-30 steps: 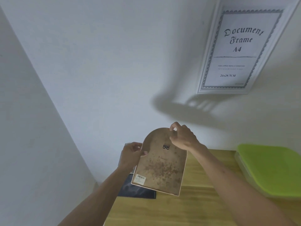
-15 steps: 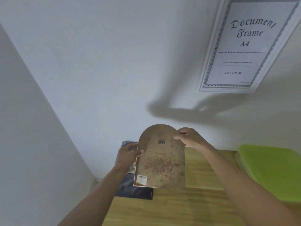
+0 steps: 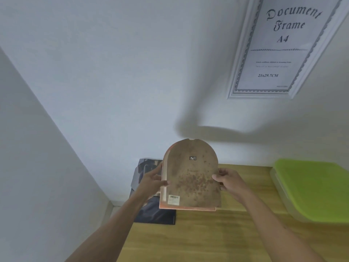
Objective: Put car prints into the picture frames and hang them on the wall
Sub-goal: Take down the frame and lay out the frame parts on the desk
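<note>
Both hands hold an arched picture frame (image 3: 190,176) upright above the desk (image 3: 217,237), its back turned toward the person. Left hand (image 3: 152,183) grips the frame's left edge, thumb laid across the back and fingers curled out of sight behind. Right hand (image 3: 229,181) grips the right edge at mid-height, thumb on the backing board and fingers wrapped around the rim. Backing board: brown, mottled with darker spots, rounded at the top, with a small notch in the top edge. Metal hanger (image 3: 192,158): fixed on the upper centre of the back. Barcode sticker (image 3: 174,197): lower left corner of the back. A pale orange rim of the frame shows along the left side and the bottom edge.

Dark car prints (image 3: 151,210) lie on the desk's far left corner, partly hidden behind the frame and the left hand; what they depict is too blurred to tell. Green lid (image 3: 311,190) of a plastic box sits on the desk at the right, well apart from the frame. White document frame (image 3: 283,48) hangs on the wall (image 3: 132,72) at upper right, holding a sheet lettered "Document Frame A4". Shadows of the arms fall on the wall below it.
</note>
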A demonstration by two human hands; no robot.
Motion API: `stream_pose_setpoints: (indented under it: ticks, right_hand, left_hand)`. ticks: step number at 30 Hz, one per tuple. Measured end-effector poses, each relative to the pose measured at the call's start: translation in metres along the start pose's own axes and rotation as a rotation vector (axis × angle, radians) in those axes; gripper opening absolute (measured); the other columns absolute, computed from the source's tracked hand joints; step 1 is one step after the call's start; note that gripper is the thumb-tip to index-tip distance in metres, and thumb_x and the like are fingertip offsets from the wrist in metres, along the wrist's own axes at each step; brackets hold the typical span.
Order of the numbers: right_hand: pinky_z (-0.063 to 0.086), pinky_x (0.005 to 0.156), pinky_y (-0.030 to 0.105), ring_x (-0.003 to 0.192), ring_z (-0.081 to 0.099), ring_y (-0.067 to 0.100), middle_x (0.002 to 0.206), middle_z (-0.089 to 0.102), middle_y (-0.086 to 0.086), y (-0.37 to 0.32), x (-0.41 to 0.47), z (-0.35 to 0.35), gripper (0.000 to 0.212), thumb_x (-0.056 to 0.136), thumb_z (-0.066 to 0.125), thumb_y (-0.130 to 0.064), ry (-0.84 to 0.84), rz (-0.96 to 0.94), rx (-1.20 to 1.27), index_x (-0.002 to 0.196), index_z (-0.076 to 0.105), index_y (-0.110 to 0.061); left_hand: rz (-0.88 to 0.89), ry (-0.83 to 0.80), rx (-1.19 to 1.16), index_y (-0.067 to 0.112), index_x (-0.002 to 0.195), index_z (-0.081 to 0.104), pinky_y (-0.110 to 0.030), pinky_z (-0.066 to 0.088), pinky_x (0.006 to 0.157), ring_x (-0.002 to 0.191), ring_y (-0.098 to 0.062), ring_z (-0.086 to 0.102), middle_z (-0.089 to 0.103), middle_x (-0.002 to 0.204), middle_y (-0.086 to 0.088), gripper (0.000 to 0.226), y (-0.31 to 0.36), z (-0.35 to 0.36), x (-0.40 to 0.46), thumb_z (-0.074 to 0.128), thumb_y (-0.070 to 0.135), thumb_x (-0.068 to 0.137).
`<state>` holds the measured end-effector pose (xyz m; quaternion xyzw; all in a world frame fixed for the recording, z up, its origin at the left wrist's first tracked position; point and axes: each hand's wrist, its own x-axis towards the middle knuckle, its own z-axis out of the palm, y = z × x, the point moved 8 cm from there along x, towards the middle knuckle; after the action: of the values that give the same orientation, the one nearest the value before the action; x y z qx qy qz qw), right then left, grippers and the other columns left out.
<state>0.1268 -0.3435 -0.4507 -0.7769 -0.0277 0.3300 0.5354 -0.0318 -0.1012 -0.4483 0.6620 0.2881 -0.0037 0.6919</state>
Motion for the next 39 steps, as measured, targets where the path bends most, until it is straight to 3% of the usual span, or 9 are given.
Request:
stream_pose_setpoints:
  ticks: [2, 7, 10, 13, 16, 26, 32, 36, 39]
  right_hand:
    - [0.057, 0.090, 0.044, 0.099, 0.070, 0.023, 0.109, 0.071, 0.010, 0.009, -0.002, -0.005, 0.016, 0.093, 0.067, -0.010, 0.027, 0.015, 0.030, 0.109, 0.064, -0.007]
    - [0.060, 0.083, 0.043, 0.094, 0.072, 0.022, 0.107, 0.072, 0.008, 0.026, -0.009, -0.013, 0.021, 0.095, 0.065, -0.020, 0.093, -0.007, 0.034, 0.114, 0.061, -0.014]
    - [0.060, 0.080, 0.039, 0.095, 0.072, 0.020, 0.108, 0.072, 0.006, 0.037, -0.016, -0.008, 0.035, 0.088, 0.073, -0.031, 0.037, 0.014, -0.036, 0.119, 0.057, -0.027]
    - [0.061, 0.078, 0.039, 0.095, 0.073, 0.022, 0.108, 0.071, 0.010, 0.053, -0.023, -0.009, 0.051, 0.083, 0.080, -0.021, -0.012, 0.060, -0.084, 0.125, 0.055, -0.032]
    - [0.060, 0.075, 0.037, 0.093, 0.072, 0.023, 0.103, 0.073, 0.011, 0.065, -0.031, -0.020, 0.052, 0.088, 0.069, -0.003, 0.033, 0.079, -0.057, 0.130, 0.054, -0.030]
    - [0.054, 0.059, 0.019, 0.081, 0.071, 0.015, 0.101, 0.074, 0.014, 0.106, -0.029, -0.096, 0.065, 0.096, 0.047, 0.013, 0.181, 0.122, 0.101, 0.147, 0.044, -0.026]
    - [0.052, 0.082, 0.023, 0.115, 0.062, 0.024, 0.138, 0.059, 0.010, 0.124, -0.021, -0.162, 0.069, 0.094, 0.044, 0.010, 0.278, 0.156, 0.075, 0.152, 0.034, -0.027]
    - [0.044, 0.090, 0.023, 0.130, 0.051, 0.024, 0.148, 0.048, 0.002, 0.132, -0.010, -0.188, 0.072, 0.090, 0.038, 0.011, 0.323, 0.172, -0.060, 0.155, 0.030, -0.021]
    - [0.046, 0.095, 0.027, 0.130, 0.052, 0.028, 0.149, 0.047, 0.003, 0.143, -0.003, -0.198, 0.065, 0.095, 0.041, 0.002, 0.391, 0.203, -0.243, 0.155, 0.031, -0.021]
  left_hand:
    - [-0.032, -0.013, -0.023, 0.034, 0.145, 0.041, -0.036, 0.053, 0.074, 0.093, -0.017, 0.070, 0.076, 0.085, -0.004, 0.080, -0.006, 0.002, -0.001, 0.068, -0.007, 0.083]
    - [-0.081, 0.008, -0.096, 0.029, 0.143, 0.046, -0.056, 0.050, 0.095, 0.098, -0.026, 0.068, 0.075, 0.084, -0.010, 0.076, -0.022, 0.006, 0.001, 0.067, -0.010, 0.081]
    - [-0.116, 0.020, -0.139, 0.027, 0.144, 0.045, -0.054, 0.053, 0.090, 0.098, -0.028, 0.068, 0.072, 0.094, -0.019, 0.077, -0.032, 0.011, -0.002, 0.068, -0.010, 0.081]
    - [-0.157, 0.016, -0.194, 0.023, 0.146, 0.042, -0.045, 0.058, 0.077, 0.097, -0.029, 0.069, 0.071, 0.099, -0.021, 0.079, -0.045, 0.017, -0.001, 0.067, -0.012, 0.081]
    - [-0.189, 0.011, -0.228, 0.022, 0.145, 0.044, -0.041, 0.058, 0.068, 0.098, -0.030, 0.067, 0.070, 0.103, -0.017, 0.077, -0.053, 0.029, -0.002, 0.064, -0.016, 0.081]
    - [-0.236, 0.089, -0.190, 0.017, 0.148, 0.038, -0.051, 0.053, 0.092, 0.095, -0.030, 0.065, 0.068, 0.087, -0.012, 0.078, -0.070, 0.073, 0.004, 0.064, -0.016, 0.082]
    - [-0.249, 0.192, -0.174, 0.019, 0.146, 0.042, -0.054, 0.052, 0.093, 0.099, -0.031, 0.063, 0.068, 0.102, -0.009, 0.076, -0.072, 0.070, 0.008, 0.063, -0.016, 0.082]
    - [-0.257, 0.289, -0.175, 0.020, 0.144, 0.044, -0.055, 0.052, 0.092, 0.106, -0.035, 0.060, 0.062, 0.119, -0.013, 0.076, -0.078, 0.064, 0.008, 0.064, -0.017, 0.081]
    - [-0.260, 0.336, -0.160, 0.018, 0.145, 0.043, -0.055, 0.051, 0.094, 0.105, -0.035, 0.060, 0.062, 0.118, -0.014, 0.078, -0.080, 0.072, 0.007, 0.065, -0.018, 0.079]
